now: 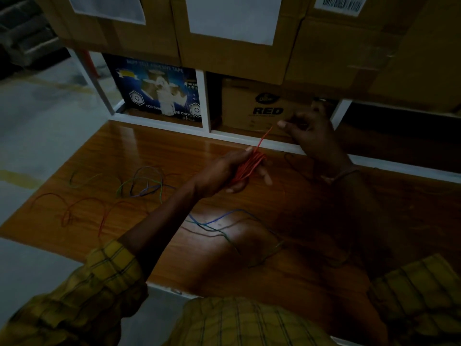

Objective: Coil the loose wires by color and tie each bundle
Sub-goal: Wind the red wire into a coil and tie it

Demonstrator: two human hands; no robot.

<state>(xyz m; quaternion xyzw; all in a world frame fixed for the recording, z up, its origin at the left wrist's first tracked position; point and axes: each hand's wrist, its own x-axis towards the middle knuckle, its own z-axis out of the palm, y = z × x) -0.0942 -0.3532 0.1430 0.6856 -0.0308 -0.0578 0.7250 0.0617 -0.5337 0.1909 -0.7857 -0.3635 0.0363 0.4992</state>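
I see my left hand [224, 171] near the middle of the view, its fingers curled tight round a coil of red wire [247, 167], held above the wooden tabletop [154, 151]. One loose end of that red wire runs up toward one o'clock to my right hand [309, 131], where thumb and forefinger pinch it; the other fingers [316, 108] of that hand are bent loosely above. A thin band [345, 174] sits on the right wrist.

At nine o'clock from the left hand, a tangle of green and purple wires [147, 183] lies in loops on the tabletop. Farther out toward eight o'clock, near the tabletop's left edge, I see loose orange-red wires [74, 208] in wide arcs. At six o'clock from the left hand, under the forearm and lit by a bright patch, blue and dark green wires [219, 223] trail across toward the right; their far ends are lost in shadow.

Beyond the tabletop at twelve o'clock, a white-framed shelf holds a blue adhesive tape box [159, 93] and, just beside it to the right, a brown carton marked RED [262, 108]. Larger cardboard cartons [224, 38] are stacked above them. Yellow checked sleeves [107, 278] fill the bottom of the view.
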